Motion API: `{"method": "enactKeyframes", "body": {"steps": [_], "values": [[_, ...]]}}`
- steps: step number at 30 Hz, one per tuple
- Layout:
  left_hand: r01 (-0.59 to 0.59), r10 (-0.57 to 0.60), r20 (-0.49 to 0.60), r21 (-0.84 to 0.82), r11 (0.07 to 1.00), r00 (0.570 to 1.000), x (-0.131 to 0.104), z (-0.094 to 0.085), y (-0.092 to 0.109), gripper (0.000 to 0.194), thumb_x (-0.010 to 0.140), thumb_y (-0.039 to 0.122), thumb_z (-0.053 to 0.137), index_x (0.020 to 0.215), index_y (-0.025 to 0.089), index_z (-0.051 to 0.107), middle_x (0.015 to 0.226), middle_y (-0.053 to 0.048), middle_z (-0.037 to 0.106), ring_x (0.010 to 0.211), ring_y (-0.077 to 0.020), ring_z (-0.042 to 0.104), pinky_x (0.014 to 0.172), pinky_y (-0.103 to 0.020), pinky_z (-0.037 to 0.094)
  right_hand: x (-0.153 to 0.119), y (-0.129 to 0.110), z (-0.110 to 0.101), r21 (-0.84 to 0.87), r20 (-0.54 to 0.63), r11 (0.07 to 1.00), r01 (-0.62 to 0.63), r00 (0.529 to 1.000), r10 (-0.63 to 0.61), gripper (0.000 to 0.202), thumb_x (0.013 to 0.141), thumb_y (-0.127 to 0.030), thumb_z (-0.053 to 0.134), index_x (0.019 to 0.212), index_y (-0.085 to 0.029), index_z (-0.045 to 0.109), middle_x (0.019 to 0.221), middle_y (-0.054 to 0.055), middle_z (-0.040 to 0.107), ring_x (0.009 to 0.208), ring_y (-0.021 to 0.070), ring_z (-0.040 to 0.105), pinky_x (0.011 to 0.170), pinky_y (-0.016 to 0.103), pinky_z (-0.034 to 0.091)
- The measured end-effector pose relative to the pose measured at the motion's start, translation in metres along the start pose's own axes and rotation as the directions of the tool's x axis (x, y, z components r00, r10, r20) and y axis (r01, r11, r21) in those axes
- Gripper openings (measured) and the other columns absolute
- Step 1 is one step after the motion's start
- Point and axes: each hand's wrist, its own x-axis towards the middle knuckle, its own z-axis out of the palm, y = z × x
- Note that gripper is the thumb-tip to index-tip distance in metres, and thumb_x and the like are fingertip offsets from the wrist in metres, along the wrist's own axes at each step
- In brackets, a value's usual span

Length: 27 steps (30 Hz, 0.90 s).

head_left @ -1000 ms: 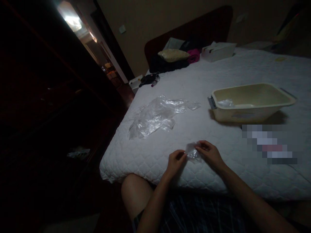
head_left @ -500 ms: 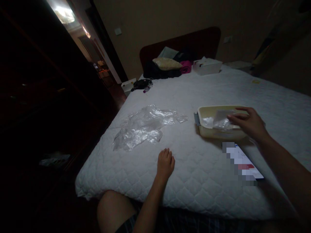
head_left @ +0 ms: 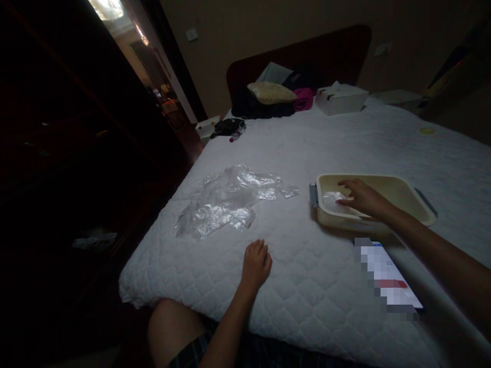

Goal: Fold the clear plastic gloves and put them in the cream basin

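Note:
My right hand is over the left part of a cream plastic bin with grey side latches. Its thumb and fingers are apart, with the thumb close to some clear plastic bags inside the bin. My left hand rests on the white quilted bed, fingers loosely bent and holding nothing. Beyond it a spread of crumpled clear plastic bags lies on the bed, apart from the hand.
A lit phone, partly blurred out, lies in front of the bin. Toward the headboard are a pillow, a pink roll, a white box and a dark bag. A yellow item lies far right.
My right hand has moved left and lower into the bin, and the clear bag it held up has left its fingers. The left hand stays on the bed. The view has shifted slightly.

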Motion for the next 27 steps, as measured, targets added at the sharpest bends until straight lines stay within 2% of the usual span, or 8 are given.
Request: {"method": "enactKeyframes", "body": {"steps": [3,6,12,17,21,23,24,27], "values": [[-0.003,0.003,0.004,0.008,1.000,1.000,0.001,0.000,0.000,0.026,0.085,0.015,0.052,0.108,0.021,0.062,0.116,-0.011,0.066,0.112,-0.0257,0.061,0.097,-0.049,0.052,0.006,0.003,-0.001,-0.188,0.059,0.964,0.187,0.982,-0.179,0.031,0.069,-0.030,0.072,0.097,-0.018,0.067,0.103,0.015,0.062,0.071,0.0197,0.057,0.071,0.037,0.045],[0.000,0.000,0.010,0.014,1.000,1.000,0.001,0.000,0.000,0.025,0.085,0.015,0.052,0.106,0.020,0.063,0.116,-0.011,0.066,0.112,-0.0256,0.061,0.097,-0.048,0.052,0.011,0.005,0.007,-0.226,0.201,0.933,0.279,0.951,-0.236,0.020,0.081,-0.033,0.059,0.089,-0.017,0.068,0.084,0.011,0.066,0.068,0.0189,0.058,0.064,0.033,0.045],[-0.006,0.006,0.008,0.011,1.000,1.000,0.001,0.000,0.000,0.024,0.083,0.014,0.054,0.105,0.020,0.062,0.115,-0.010,0.066,0.111,-0.0254,0.061,0.096,-0.048,0.051,0.008,0.013,0.028,-0.186,0.361,0.952,0.243,0.918,-0.163,0.014,0.068,-0.021,0.069,0.081,-0.017,0.068,0.067,0.005,0.069,0.056,0.0154,0.058,0.053,0.026,0.042],[-0.033,0.033,-0.048,0.008,0.999,0.998,0.000,0.004,-0.002,0.023,0.083,0.014,0.055,0.105,0.018,0.061,0.114,-0.011,0.066,0.109,-0.0253,0.061,0.095,-0.047,0.052,0.006,0.001,0.021,-0.242,0.374,0.943,0.229,0.919,-0.127,0.012,0.071,-0.024,0.067,0.080,-0.016,0.067,0.069,0.006,0.069,0.056,0.0151,0.058,0.054,0.026,0.040],[-0.041,0.041,-0.050,-0.012,0.999,0.998,0.001,0.004,-0.003,0.022,0.082,0.014,0.057,0.103,0.016,0.061,0.113,-0.012,0.067,0.109,-0.0255,0.060,0.094,-0.046,0.052,-0.007,-0.033,0.015,-0.358,0.264,0.898,0.254,0.950,-0.163,0.022,0.082,-0.030,0.058,0.093,-0.013,0.067,0.084,0.013,0.070,0.066,0.0186,0.059,0.060,0.030,0.040],[-0.040,0.039,-0.042,-0.020,0.999,0.998,0.001,0.004,-0.002,0.022,0.082,0.015,0.057,0.103,0.016,0.061,0.113,-0.012,0.066,0.110,-0.0256,0.060,0.095,-0.046,0.051,-0.025,-0.054,0.029,-0.398,0.172,0.870,0.292,0.955,-0.241,0.031,0.088,-0.033,0.049,0.106,-0.012,0.064,0.099,0.016,0.068,0.077,0.0207,0.060,0.066,0.032,0.041],[-0.037,0.036,-0.039,-0.025,0.999,0.999,0.001,0.004,-0.002,0.021,0.082,0.015,0.057,0.103,0.016,0.061,0.114,-0.012,0.066,0.110,-0.0257,0.060,0.096,-0.046,0.051,-0.036,-0.064,0.042,-0.407,0.099,0.844,0.350,0.935,-0.340,0.033,0.090,-0.033,0.046,0.110,-0.013,0.063,0.102,0.016,0.067,0.081,0.0210,0.061,0.069,0.032,0.043],[-0.026,0.023,-0.052,-0.061,0.998,0.998,0.001,0.005,-0.002,0.022,0.082,0.014,0.057,0.103,0.017,0.062,0.113,-0.012,0.066,0.110,-0.0251,0.060,0.096,-0.046,0.050,-0.077,-0.086,0.102,-0.317,0.082,0.797,0.514,0.852,-0.517,0.030,0.091,-0.029,0.043,0.109,-0.015,0.063,0.103,0.013,0.069,0.091,0.0226,0.064,0.079,0.034,0.049]]}}
